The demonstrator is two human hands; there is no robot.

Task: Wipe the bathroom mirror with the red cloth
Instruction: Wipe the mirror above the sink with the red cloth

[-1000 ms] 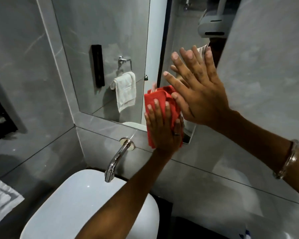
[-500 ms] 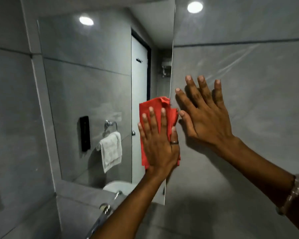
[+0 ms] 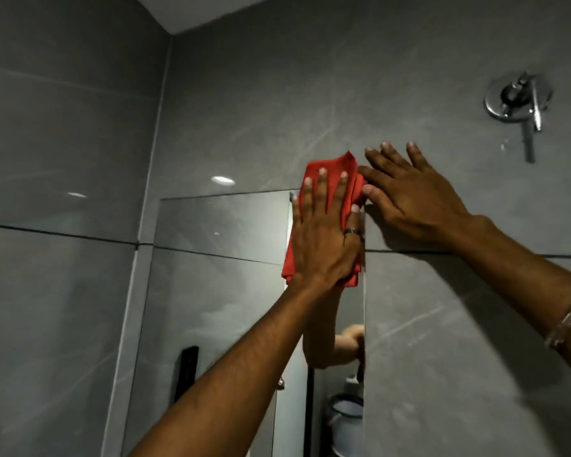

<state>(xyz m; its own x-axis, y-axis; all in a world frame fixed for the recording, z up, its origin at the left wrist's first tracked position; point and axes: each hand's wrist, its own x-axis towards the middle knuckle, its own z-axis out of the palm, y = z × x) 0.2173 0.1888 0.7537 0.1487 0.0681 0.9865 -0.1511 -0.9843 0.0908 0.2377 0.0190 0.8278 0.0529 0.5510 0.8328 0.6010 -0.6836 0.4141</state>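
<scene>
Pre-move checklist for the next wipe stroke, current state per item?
1. Cloth under left hand: ok, palm flat on it.
2. Cloth on mirror: not ok, its top overhangs the mirror's upper edge onto the tile.
3. Right hand off the glass: ok, braced on wall tile beside the mirror.
4. Right thumb clear of cloth: not ok, it touches the cloth's edge.
5. Glass left of cloth clean: cannot tell, reflections only.
</scene>
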